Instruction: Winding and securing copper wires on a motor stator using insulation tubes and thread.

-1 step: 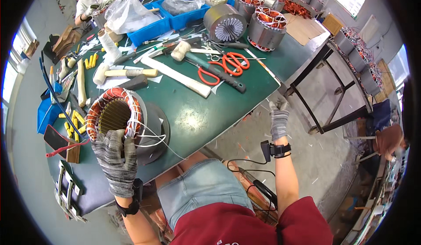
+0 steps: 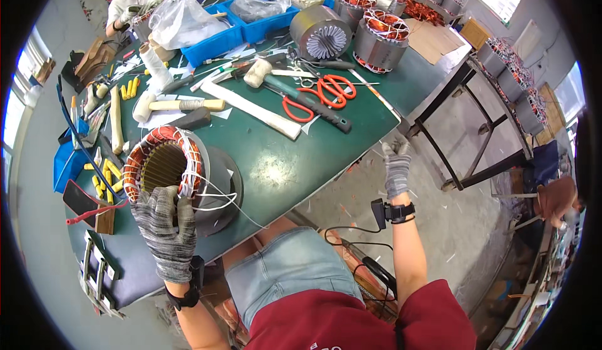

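Observation:
A motor stator (image 2: 216, 162) stands at the left of the green table, its open bore ringed by copper windings (image 2: 133, 165) laced with white cord. My left hand (image 2: 164, 224), in a grey knitted glove, is closed over the near rim of those windings, thumb apart; its fingertips are partly hidden. White lead wires (image 2: 216, 194) loop from the stator's right side, one thin end trailing to the table edge. Off the table's right edge, above the floor, my gloved right hand (image 2: 397, 167) is raised with fingers curled. Whatever it may hold is too small to tell.
Mallets (image 2: 144, 107), red-handled scissors (image 2: 332, 92) and other tools lie beyond the stator. Farther back are blue bins (image 2: 213, 43) and more stators (image 2: 381, 41). A metal-framed stand (image 2: 467, 121) is at right. Another person (image 2: 135, 5) works at the far left.

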`<action>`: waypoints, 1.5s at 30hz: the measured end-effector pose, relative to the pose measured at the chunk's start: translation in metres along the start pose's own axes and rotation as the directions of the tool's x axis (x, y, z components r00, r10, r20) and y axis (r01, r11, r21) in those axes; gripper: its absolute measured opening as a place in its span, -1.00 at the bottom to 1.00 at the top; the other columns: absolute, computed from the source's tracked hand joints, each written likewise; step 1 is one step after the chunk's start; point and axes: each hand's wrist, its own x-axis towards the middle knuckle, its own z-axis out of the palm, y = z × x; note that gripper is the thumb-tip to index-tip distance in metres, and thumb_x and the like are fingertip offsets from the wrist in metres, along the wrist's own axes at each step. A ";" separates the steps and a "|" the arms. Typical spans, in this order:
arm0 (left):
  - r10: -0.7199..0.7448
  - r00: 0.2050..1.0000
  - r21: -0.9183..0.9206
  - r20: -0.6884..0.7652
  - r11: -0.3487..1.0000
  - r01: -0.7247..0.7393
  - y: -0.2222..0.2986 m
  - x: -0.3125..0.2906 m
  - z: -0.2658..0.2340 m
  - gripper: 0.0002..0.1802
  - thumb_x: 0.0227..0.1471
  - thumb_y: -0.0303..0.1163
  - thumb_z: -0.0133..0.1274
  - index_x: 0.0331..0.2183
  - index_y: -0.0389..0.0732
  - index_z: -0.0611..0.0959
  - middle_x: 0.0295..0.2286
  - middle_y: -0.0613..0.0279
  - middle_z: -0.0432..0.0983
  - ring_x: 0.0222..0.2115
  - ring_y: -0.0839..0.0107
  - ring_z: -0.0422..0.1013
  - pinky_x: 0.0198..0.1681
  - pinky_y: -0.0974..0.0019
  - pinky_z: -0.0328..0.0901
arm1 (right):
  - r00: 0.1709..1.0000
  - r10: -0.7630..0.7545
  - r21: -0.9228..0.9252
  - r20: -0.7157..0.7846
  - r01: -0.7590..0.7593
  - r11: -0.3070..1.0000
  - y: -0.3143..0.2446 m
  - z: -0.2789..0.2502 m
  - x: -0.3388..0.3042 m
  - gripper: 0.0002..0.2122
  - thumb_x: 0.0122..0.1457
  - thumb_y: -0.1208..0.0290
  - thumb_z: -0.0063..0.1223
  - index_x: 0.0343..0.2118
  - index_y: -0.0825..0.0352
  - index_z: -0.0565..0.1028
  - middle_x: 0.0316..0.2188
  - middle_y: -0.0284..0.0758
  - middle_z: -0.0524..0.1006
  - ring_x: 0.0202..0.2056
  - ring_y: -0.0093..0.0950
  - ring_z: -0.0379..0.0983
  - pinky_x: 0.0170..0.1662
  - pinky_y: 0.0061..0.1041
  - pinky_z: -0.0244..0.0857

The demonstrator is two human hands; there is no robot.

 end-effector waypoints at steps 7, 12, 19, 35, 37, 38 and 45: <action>-0.084 0.993 0.011 0.083 0.996 0.083 -0.001 -0.007 -0.002 -0.86 -0.07 -0.44 0.01 -0.36 -0.21 0.51 -0.41 0.13 0.37 -0.31 0.13 0.25 -0.12 0.14 0.13 | 0.968 0.245 0.185 0.047 -0.250 0.950 -0.015 0.012 -0.001 -0.57 0.10 0.55 -0.11 0.07 0.28 0.18 -0.41 -0.44 0.28 -0.45 -0.62 0.25 -0.33 -0.63 0.27; 0.030 0.999 0.073 -0.041 0.997 -0.027 -0.014 -0.020 0.005 -0.79 -0.10 -0.48 0.05 -0.30 -0.17 0.52 -0.30 0.17 0.43 -0.20 0.09 0.31 -0.08 0.07 0.16 | 0.853 -0.424 -0.785 0.306 0.477 0.394 -0.038 0.033 0.001 -0.56 0.04 0.37 -0.01 0.02 0.27 0.24 -0.33 -0.07 0.39 -0.39 -0.10 0.37 -0.22 -0.16 0.27; 0.287 0.958 0.169 -0.027 0.945 -0.279 -0.007 -0.005 -0.001 -0.74 -0.22 -0.48 0.12 -0.34 -0.16 0.55 -0.32 0.18 0.45 -0.26 0.13 0.35 -0.18 0.10 0.21 | 0.601 -0.480 0.048 0.639 0.592 0.805 -0.170 0.111 -0.109 -0.63 -0.11 0.29 0.21 -0.21 0.28 0.44 -0.45 -0.29 0.39 -0.57 -0.46 0.21 -0.44 -0.47 0.20; 0.036 0.999 -0.061 -0.019 0.997 -0.037 -0.004 -0.001 0.002 -0.80 -0.24 -0.43 0.14 -0.43 -0.21 0.54 -0.49 0.16 0.45 -0.43 0.12 0.31 -0.28 0.13 0.16 | 0.087 0.464 -0.272 0.882 0.896 0.350 -0.121 0.072 -0.195 -0.77 0.07 0.25 -0.02 -0.38 0.34 0.50 -0.46 -0.17 0.51 -0.40 -0.19 0.47 -0.28 -0.37 0.35; 0.079 0.988 -0.063 -0.135 0.994 -0.088 -0.006 -0.001 0.005 -0.80 -0.25 -0.44 0.15 -0.44 -0.20 0.54 -0.50 0.18 0.45 -0.44 0.12 0.31 -0.29 0.13 0.17 | 0.066 0.551 -0.239 0.832 0.939 0.248 -0.089 0.062 -0.192 -0.72 0.10 0.19 -0.08 -0.28 0.30 0.51 -0.42 -0.24 0.53 -0.37 -0.18 0.48 -0.19 -0.35 0.36; 0.079 0.987 -0.074 -0.139 0.993 -0.090 -0.009 -0.002 0.010 -0.79 -0.26 -0.45 0.16 -0.43 -0.18 0.54 -0.49 0.18 0.45 -0.44 0.13 0.32 -0.29 0.14 0.18 | -0.124 0.420 -0.091 0.899 0.886 0.455 -0.079 0.052 -0.172 -0.72 0.07 0.20 -0.04 -0.26 0.28 0.50 -0.36 -0.18 0.51 -0.31 -0.22 0.47 -0.23 -0.38 0.36; 0.121 0.988 -0.037 -0.094 0.992 -0.125 -0.010 0.002 0.001 -0.80 -0.23 -0.38 0.13 -0.44 -0.21 0.54 -0.52 0.14 0.43 -0.47 0.13 0.32 -0.34 0.13 0.19 | 0.424 -0.403 0.078 0.811 0.604 0.793 -0.222 0.130 -0.151 -0.76 -0.07 0.34 0.17 -0.33 0.32 0.48 -0.41 -0.17 0.43 -0.32 -0.29 0.40 -0.22 -0.35 0.30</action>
